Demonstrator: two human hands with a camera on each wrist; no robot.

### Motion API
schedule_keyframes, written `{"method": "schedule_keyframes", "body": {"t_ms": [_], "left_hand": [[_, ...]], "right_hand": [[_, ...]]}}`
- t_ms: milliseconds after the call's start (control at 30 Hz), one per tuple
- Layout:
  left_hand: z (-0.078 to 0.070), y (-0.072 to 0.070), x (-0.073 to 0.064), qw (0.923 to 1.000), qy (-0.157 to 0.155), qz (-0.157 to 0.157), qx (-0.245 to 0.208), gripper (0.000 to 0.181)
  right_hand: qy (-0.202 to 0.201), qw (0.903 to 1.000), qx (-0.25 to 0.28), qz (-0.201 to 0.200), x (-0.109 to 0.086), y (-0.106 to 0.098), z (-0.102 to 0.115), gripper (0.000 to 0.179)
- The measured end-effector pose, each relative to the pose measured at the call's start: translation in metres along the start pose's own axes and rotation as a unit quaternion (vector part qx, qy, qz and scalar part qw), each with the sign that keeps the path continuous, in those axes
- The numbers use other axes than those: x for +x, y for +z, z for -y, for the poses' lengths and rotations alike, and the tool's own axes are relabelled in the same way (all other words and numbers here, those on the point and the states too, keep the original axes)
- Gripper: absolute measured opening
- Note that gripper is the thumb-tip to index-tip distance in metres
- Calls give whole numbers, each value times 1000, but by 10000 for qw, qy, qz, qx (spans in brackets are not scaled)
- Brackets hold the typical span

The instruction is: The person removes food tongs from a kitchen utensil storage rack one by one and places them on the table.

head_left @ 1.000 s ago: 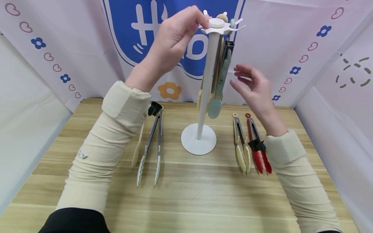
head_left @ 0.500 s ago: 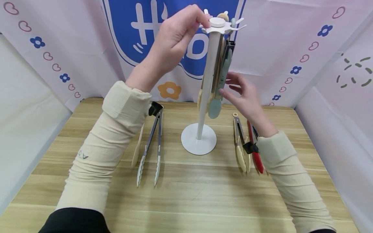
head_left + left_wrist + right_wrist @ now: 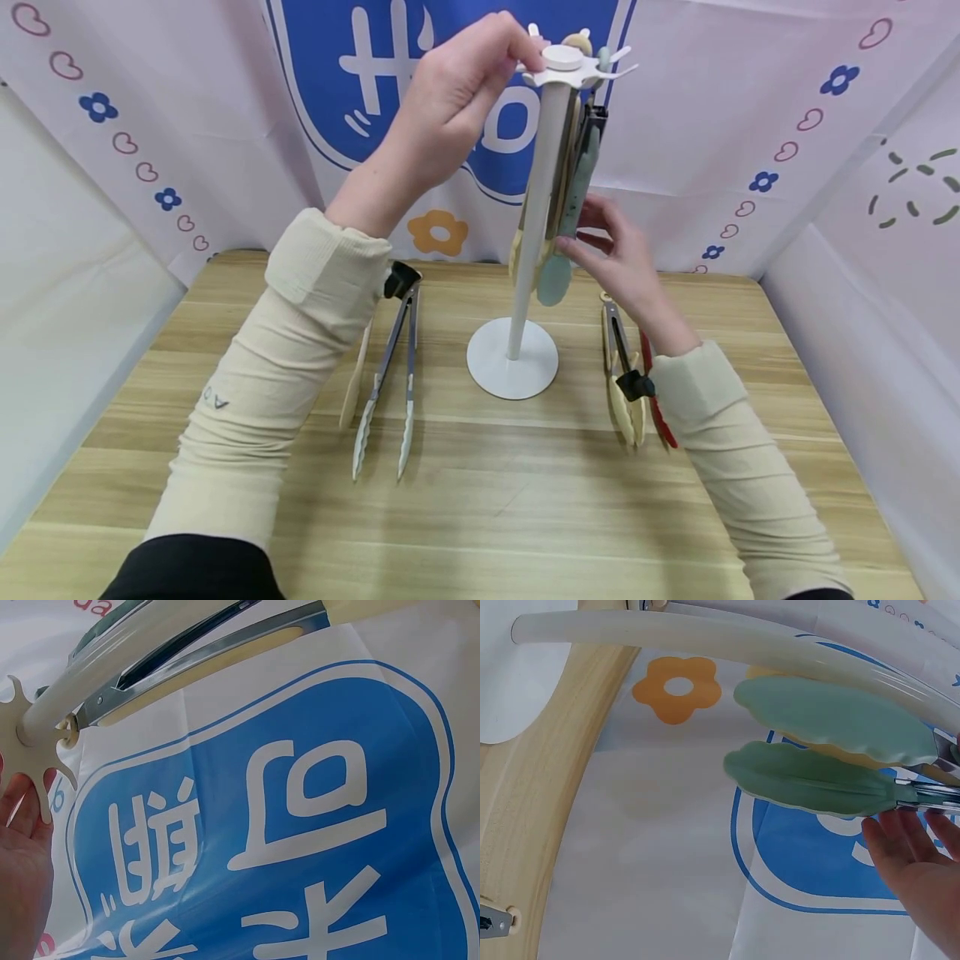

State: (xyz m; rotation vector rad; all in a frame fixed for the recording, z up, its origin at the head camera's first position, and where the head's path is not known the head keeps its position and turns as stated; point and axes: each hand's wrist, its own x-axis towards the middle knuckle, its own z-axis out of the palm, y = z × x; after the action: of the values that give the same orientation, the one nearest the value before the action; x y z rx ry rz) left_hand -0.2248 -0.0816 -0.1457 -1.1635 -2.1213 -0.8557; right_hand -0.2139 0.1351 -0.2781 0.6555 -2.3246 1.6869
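Note:
A white utensil stand (image 3: 534,208) with a hooked top rises from a round base on the table. My left hand (image 3: 457,100) pinches a prong of that top, as the left wrist view (image 3: 26,855) also shows. Sage-green tongs (image 3: 576,192) hang from a hook on the right, their two scalloped heads (image 3: 810,780) apart. Behind them hang cream tongs, mostly hidden. My right hand (image 3: 618,254) is at the lower part of the green tongs. In the right wrist view its fingertips (image 3: 907,825) meet the edge of one arm just above the head.
On the wooden table (image 3: 480,517), white-tipped tongs (image 3: 408,367) and a beige utensil (image 3: 355,383) lie left of the stand. Cream tongs (image 3: 621,392) and red tongs (image 3: 660,417), partly covered by my right arm, lie to the right. A printed cloth (image 3: 690,108) hangs behind.
My right hand has moved left from beside the stand to the lower part of the green tongs. My left hand keeps its hold on the stand's top, and the tongs hang nearly unmoved.

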Motion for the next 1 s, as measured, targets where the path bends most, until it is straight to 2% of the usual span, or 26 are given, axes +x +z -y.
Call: {"method": "schedule_keyframes", "body": {"t_ms": [200,1000], "left_hand": [[1,0,-1,10000,26,-43,-33,22],[0,1,0,10000,10,-46,-12,22]], "right_hand": [[-176,9998,118,15,0,0,-5,51],[-268,9993,154,-228,-1,-2,0,49]]}}
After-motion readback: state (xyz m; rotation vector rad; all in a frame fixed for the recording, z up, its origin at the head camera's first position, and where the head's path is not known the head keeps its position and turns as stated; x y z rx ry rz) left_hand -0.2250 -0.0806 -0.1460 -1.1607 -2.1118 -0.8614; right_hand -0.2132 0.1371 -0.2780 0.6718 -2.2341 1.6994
